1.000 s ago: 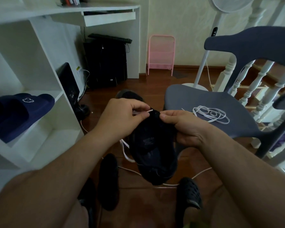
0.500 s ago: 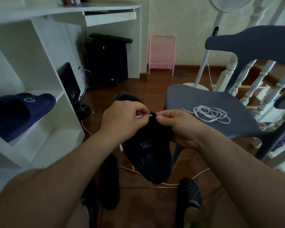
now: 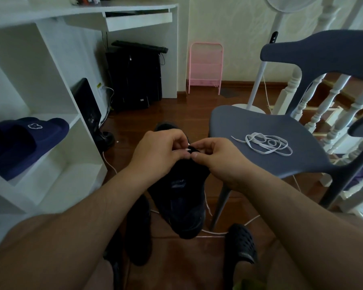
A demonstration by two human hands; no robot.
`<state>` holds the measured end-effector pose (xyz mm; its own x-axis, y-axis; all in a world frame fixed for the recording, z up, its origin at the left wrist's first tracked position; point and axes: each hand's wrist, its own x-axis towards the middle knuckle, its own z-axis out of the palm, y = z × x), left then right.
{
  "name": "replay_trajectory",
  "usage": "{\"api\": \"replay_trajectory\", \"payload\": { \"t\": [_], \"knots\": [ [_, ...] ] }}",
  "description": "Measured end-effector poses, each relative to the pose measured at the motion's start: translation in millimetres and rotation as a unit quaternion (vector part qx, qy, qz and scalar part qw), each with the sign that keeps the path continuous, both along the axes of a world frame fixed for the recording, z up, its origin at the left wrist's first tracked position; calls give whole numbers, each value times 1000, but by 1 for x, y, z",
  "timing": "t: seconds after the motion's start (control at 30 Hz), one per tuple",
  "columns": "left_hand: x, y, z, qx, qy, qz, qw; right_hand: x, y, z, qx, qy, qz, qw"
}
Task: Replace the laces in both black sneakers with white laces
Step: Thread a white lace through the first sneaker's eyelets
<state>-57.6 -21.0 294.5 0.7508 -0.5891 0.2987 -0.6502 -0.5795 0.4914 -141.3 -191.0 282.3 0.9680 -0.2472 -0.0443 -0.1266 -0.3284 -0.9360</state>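
A black sneaker (image 3: 180,201) hangs in front of me, toe pointing down, held up between both hands. My left hand (image 3: 159,155) pinches the tip of a white lace (image 3: 188,150) at the sneaker's upper edge. My right hand (image 3: 216,158) grips that same edge of the sneaker, fingertips close to the lace tip. The rest of this lace trails down past the sneaker's right side. A second white lace (image 3: 268,144) lies coiled on the grey chair seat (image 3: 249,122). Another dark shoe (image 3: 166,127) shows on the floor behind my hands.
White shelving (image 3: 57,143) at left holds navy slippers (image 3: 25,141). A computer tower (image 3: 134,76) and pink rack (image 3: 205,68) stand at the back. A fan stand (image 3: 258,80) and white balusters (image 3: 323,105) are right. A white cable (image 3: 214,232) crosses the floor by my black clogs (image 3: 241,245).
The sneaker has risen a little. My hands have closed together, and the right fingertips now sit right against the lace tip that the left hand pinches.
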Motion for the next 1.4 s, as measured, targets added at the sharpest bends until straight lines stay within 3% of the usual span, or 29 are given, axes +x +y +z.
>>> {"api": "replay_trajectory", "payload": {
  "t": [0.1, 0.2, 0.27, 0.37, 0.47, 0.57, 0.7, 0.77, 0.83, 0.87, 0.93, 0.97, 1.0, 1.03, 1.1, 1.13, 1.17, 1.23, 1.4],
  "knots": [
    [4, 7, 1, -3, 8, -27, 1000, 5, -7, -5, -3, -4, -50, 999],
    [12, 12, -3, 13, -10, 49, 999, 9, -13, -5, 77, -22, -109, 991],
    [21, 17, -7, 38, 56, 97, 993, 10, -16, -1, 132, -45, -139, 980],
    [27, 21, -16, 11, 182, 66, 981, 9, -14, 3, 159, -64, -142, 975],
    [27, 18, -22, -44, 136, 59, 988, 4, -6, 6, 119, -72, -107, 985],
    [29, 17, -18, -70, 70, 101, 990, -2, -2, 16, 156, -76, -84, 981],
    [29, 18, -17, -87, 32, 111, 990, -8, -6, 20, -13, -82, -86, 993],
    [29, 18, -19, -75, 27, 113, 990, -9, -6, 19, -29, -77, -94, 992],
    [34, 21, -20, -60, 38, 125, 990, -5, -8, 27, 152, -84, -126, 977],
    [38, 24, -21, -50, 46, 131, 989, -4, -14, 37, 302, -95, -149, 937],
    [46, 32, -23, -27, 55, 143, 988, -6, -35, 57, 536, -147, -170, 814],
    [50, 35, -24, -17, 55, 151, 987, -7, -46, 64, 587, -166, -163, 776],
    [52, 38, -24, -11, 56, 158, 986, -10, -54, 68, 582, -168, -158, 780],
    [53, 40, -25, -11, 58, 165, 984, -11, -56, 68, 510, -147, -164, 831],
    [53, 41, -25, -24, 56, 171, 983, -9, -49, 56, 190, -74, -159, 966],
    [52, 40, -25, -35, 53, 169, 983, -6, -41, 49, 29, -54, -134, 989],
    [50, 40, -24, -48, 52, 165, 984, -2, -33, 42, -94, -45, -103, 989],
    [45, 38, -21, -70, 53, 151, 985, 6, -18, 31, -230, -28, -52, 971],
    [34, 33, -15, -100, 23, 112, 988, 13, -4, 17, -288, -34, -45, 956]
  ]
}}
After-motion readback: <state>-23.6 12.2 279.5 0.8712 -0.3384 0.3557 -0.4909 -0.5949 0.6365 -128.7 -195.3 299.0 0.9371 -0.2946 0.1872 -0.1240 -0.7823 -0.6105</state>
